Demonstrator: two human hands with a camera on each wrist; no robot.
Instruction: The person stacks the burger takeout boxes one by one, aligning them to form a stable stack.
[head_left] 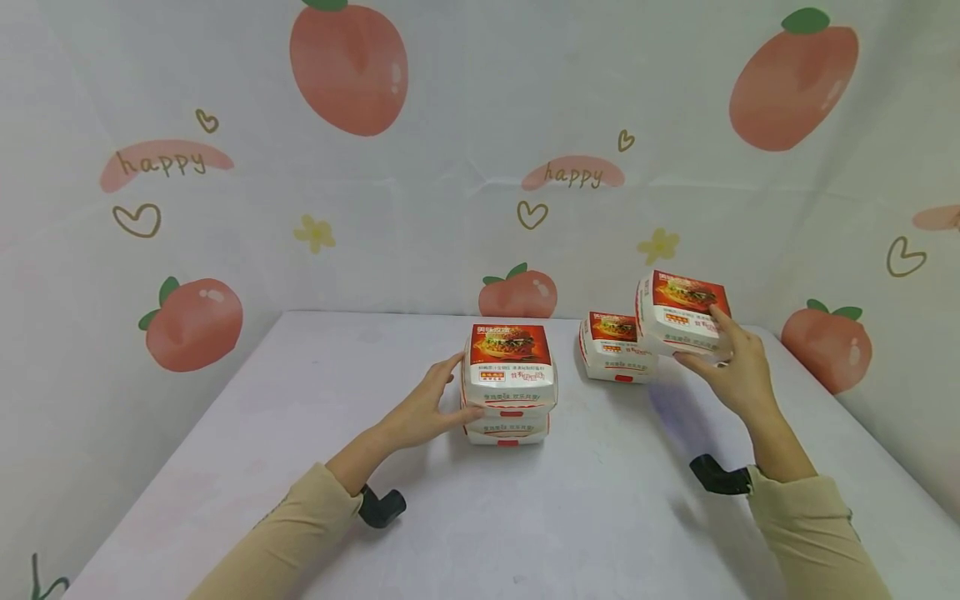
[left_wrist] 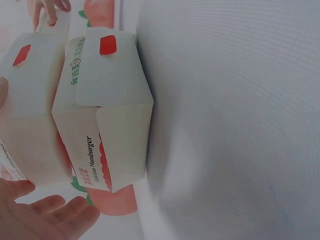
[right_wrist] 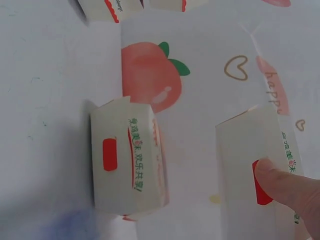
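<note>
Near the table's middle, two white hamburger boxes with red burger-picture lids are stacked, an upper box (head_left: 513,379) on a lower box (head_left: 507,428). My left hand (head_left: 422,414) holds the upper one from its left side, thumb at the front; its other fingers spread beside the box in the left wrist view. To the right, my right hand (head_left: 737,377) grips another hamburger box (head_left: 677,315) above the table, its thumb on the red tab (right_wrist: 262,192). Behind and left of that raised box, a hamburger box (head_left: 609,354) stands on the table, partly covered by it.
The white table (head_left: 570,517) ends at a white backdrop (head_left: 427,225) printed with peaches, hearts and "happy". Black straps with stubby ends (head_left: 718,475) jut from both wrists over the tabletop.
</note>
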